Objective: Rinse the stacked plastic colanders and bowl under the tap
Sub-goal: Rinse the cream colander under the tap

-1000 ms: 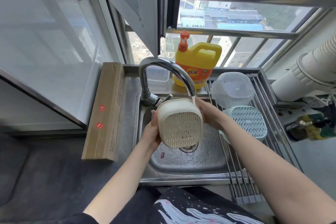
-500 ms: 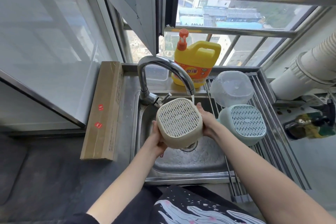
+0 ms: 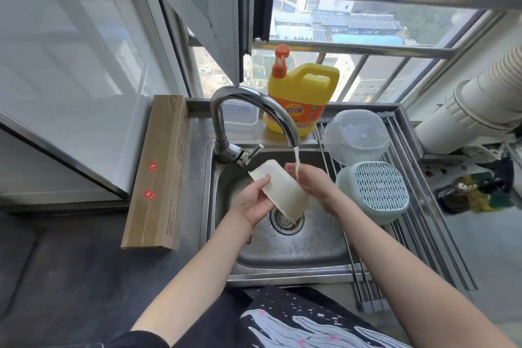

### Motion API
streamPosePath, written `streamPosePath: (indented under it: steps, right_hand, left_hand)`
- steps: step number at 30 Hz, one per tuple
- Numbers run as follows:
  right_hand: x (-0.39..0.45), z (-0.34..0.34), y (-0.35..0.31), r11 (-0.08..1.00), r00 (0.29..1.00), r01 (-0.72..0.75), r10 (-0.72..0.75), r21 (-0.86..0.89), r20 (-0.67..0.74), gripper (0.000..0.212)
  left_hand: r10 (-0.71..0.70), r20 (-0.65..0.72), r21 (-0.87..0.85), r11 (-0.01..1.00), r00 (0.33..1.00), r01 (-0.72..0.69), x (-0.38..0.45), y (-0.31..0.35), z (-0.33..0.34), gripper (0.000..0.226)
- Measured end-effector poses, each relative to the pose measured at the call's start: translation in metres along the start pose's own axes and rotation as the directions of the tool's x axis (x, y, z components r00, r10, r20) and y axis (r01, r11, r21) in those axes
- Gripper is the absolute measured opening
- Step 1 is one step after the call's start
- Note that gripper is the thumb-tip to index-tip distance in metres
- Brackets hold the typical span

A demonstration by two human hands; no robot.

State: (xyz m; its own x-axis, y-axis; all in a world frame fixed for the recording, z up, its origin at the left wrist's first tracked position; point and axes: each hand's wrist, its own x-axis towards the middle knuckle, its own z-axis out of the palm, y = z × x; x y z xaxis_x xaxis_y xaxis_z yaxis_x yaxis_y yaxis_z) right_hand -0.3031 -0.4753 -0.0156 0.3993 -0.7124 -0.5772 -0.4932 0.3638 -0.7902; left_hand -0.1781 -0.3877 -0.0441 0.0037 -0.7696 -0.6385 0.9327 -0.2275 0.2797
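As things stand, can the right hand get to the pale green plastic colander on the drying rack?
Probably yes: the right hand looks empty under the stream, and the pale green plastic colander sits just beside it with nothing between.

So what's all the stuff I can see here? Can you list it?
Tap: one, silver, over the sink, running.
Sink: one, steel, centre.
Cream colander: one, tilted over the drain.
Green colander: one, upside down on the rack.
Clear bowl: one, upside down behind the green colander.
Rack: one, metal bars, right of the sink.
Soap jug: one, yellow with orange cap, by the window.
Box: one, brown, left of the sink.
Left hand: grip on the cream colander.
Right hand: under the water.
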Motion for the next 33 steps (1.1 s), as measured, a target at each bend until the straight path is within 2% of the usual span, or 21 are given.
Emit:
streamPosePath:
  steps: [2, 3, 5, 7, 8, 10, 12, 13, 14, 15, 17, 18, 19, 20, 21, 23, 24, 25, 27, 30, 33]
  right_hand:
    - [-0.003, 0.018, -0.009, 0.947, 0.99, 0.129, -0.139, -0.293, -0.012, 0.041]
    - [-0.008, 0.026, -0.011, 0.869, 0.977, 0.19, -0.213, -0.456, 0.002, 0.045]
    - [-0.016, 0.037, -0.011, 0.622, 0.932, 0.252, -0.361, -0.742, 0.015, 0.048]
    - [-0.018, 0.038, -0.004, 0.524, 0.878, 0.27, -0.478, -0.808, -0.016, 0.045]
    - [-0.016, 0.038, 0.001, 0.562, 0.856, 0.269, -0.512, -0.782, -0.074, 0.045]
    - [-0.011, 0.035, 0.01, 0.737, 0.79, 0.263, -0.535, -0.623, -0.3, 0.046]
    - [-0.008, 0.025, 0.012, 0.928, 0.777, 0.215, -0.351, -0.305, -0.523, 0.044]
    - [-0.009, 0.018, 0.013, 0.958, 0.785, 0.205, -0.284, -0.202, -0.551, 0.042]
    - [-0.011, 0.014, 0.014, 0.954, 0.801, 0.218, -0.296, -0.207, -0.521, 0.043]
    - [-0.015, 0.011, 0.017, 0.914, 0.803, 0.257, -0.383, -0.313, -0.457, 0.046]
    - [-0.024, 0.017, 0.023, 0.722, 0.778, 0.345, -0.577, -0.599, -0.248, 0.055]
    - [-0.024, 0.02, 0.028, 0.631, 0.757, 0.386, -0.634, -0.673, -0.16, 0.056]
    - [-0.024, 0.023, 0.032, 0.601, 0.751, 0.41, -0.649, -0.686, -0.119, 0.055]
    - [-0.023, 0.025, 0.037, 0.634, 0.767, 0.404, -0.628, -0.66, -0.134, 0.054]
    - [-0.021, 0.025, 0.041, 0.733, 0.787, 0.373, -0.574, -0.569, -0.225, 0.054]
    - [-0.017, 0.021, 0.04, 0.949, 0.83, 0.274, -0.316, -0.158, -0.46, 0.052]
    - [-0.012, 0.017, 0.04, 0.975, 0.839, 0.222, -0.18, 0.02, -0.514, 0.051]
    - [-0.01, 0.013, 0.038, 0.983, 0.855, 0.16, -0.091, 0.092, -0.511, 0.048]
    - [-0.01, 0.005, 0.031, 0.987, 0.926, 0.035, 0.027, 0.157, -0.376, 0.044]
    - [-0.017, 0.003, 0.019, 0.875, 0.982, -0.153, 0.186, 0.459, -0.028, 0.04]
    - [-0.012, 0.002, 0.017, 0.807, 0.98, -0.171, 0.198, 0.566, 0.013, 0.05]
  left_hand:
    - [0.001, -0.003, -0.031, 1.0, 1.0, -0.001, 0.001, -0.003, 0.008, 0.026]
    - [0.001, 0.012, -0.036, 0.999, 1.0, -0.001, 0.0, -0.004, 0.011, 0.031]
    - [0.005, 0.048, -0.054, 0.999, 0.999, -0.002, -0.002, -0.002, 0.014, 0.04]
    - [0.005, 0.047, -0.036, 0.999, 0.999, -0.003, -0.007, 0.001, 0.018, 0.037]
    - [0.001, 0.048, -0.009, 1.0, 0.999, -0.001, -0.008, 0.002, 0.018, 0.036]
    - [-0.008, 0.034, 0.068, 0.998, 0.999, 0.006, -0.011, 0.002, 0.019, 0.037]
    - [-0.008, -0.001, 0.08, 0.997, 1.0, 0.009, -0.012, 0.001, 0.017, 0.037]
    - [-0.006, -0.013, 0.057, 0.998, 1.0, 0.006, -0.012, 0.0, 0.015, 0.035]
    - [0.008, -0.027, 0.032, 0.999, 1.0, -0.007, -0.011, 0.0, 0.013, 0.032]
    - [0.02, -0.038, 0.01, 1.0, 0.999, -0.02, -0.011, -0.001, 0.012, 0.03]
    - [0.043, -0.043, -0.034, 0.998, 0.998, -0.045, -0.009, -0.002, 0.012, 0.029]
    - [0.043, -0.044, -0.04, 0.998, 0.998, -0.045, -0.007, -0.002, 0.012, 0.029]
    - [0.038, -0.048, -0.036, 0.999, 0.998, -0.04, -0.007, -0.001, 0.012, 0.03]
    - [0.03, -0.058, -0.018, 0.999, 0.998, -0.031, -0.007, 0.0, 0.013, 0.031]
    - [0.021, -0.08, -0.002, 1.0, 0.997, -0.021, -0.008, 0.0, 0.012, 0.032]
    - [0.005, -0.155, 0.023, 1.0, 0.988, -0.001, -0.007, 0.002, 0.006, 0.036]
    - [-0.007, -0.179, 0.023, 1.0, 0.984, 0.011, -0.007, 0.003, 0.003, 0.041]
    - [-0.022, -0.173, 0.01, 1.0, 0.985, 0.024, -0.007, 0.004, 0.002, 0.048]
    - [-0.048, -0.14, -0.03, 0.999, 0.989, 0.044, -0.006, 0.004, 0.001, 0.062]
    - [-0.063, -0.105, -0.014, 0.998, 0.992, 0.062, -0.005, 0.006, 0.001, 0.07]
    - [-0.079, -0.108, 0.035, 0.996, 0.991, 0.084, -0.004, 0.007, -0.004, 0.074]
